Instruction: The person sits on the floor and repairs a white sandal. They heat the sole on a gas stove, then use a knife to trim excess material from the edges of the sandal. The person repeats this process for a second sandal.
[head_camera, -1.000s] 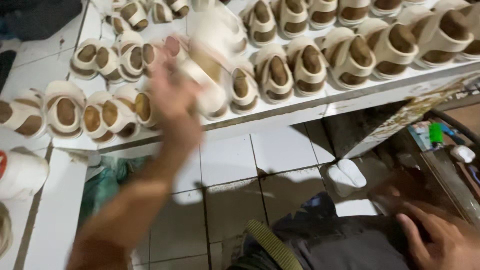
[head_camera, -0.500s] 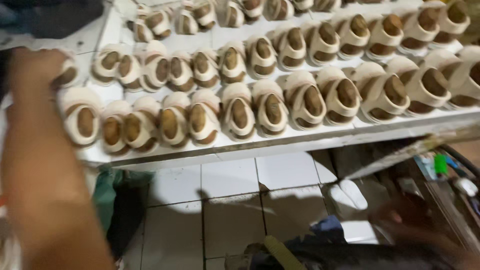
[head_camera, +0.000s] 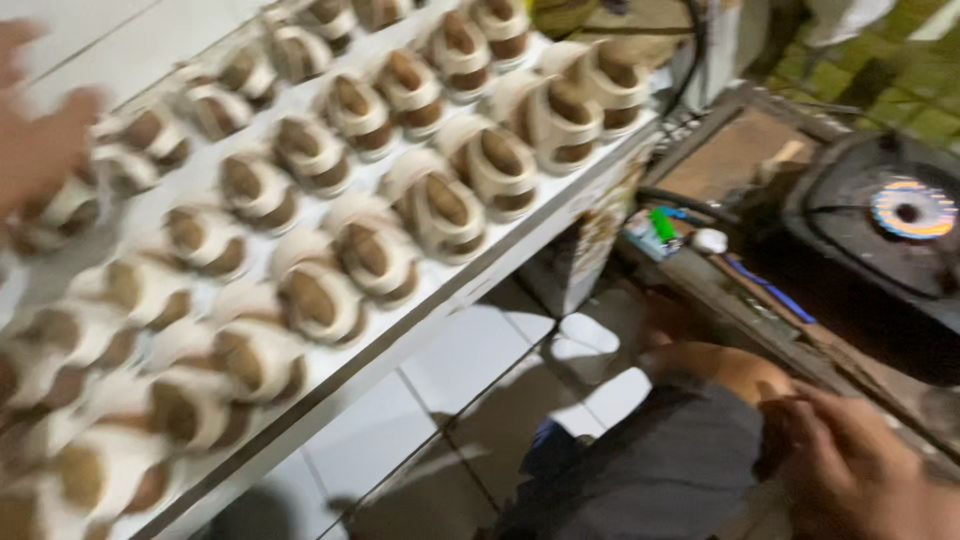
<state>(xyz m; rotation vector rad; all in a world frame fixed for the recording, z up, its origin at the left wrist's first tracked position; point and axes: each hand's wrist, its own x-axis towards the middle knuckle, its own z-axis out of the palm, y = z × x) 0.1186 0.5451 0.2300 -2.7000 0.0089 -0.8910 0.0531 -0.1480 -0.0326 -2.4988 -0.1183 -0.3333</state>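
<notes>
White board (head_camera: 560, 215) running diagonally above a white-tiled floor (head_camera: 470, 350), loaded with rows of cream-and-brown sandals (head_camera: 370, 255), well over twenty, blurred past exact counting. Right of the board's end, a dark burner (head_camera: 905, 205) with one lit ring of flame. Near the board's end, a small green object (head_camera: 662, 224) beside a white one, too blurred to identify. Left hand (head_camera: 35, 130) at the sandals on the board's far left, grip impossible to tell. Right hand (head_camera: 850, 465) loose, fingers spread on a knee in grey shorts (head_camera: 660, 470), below the board.
</notes>
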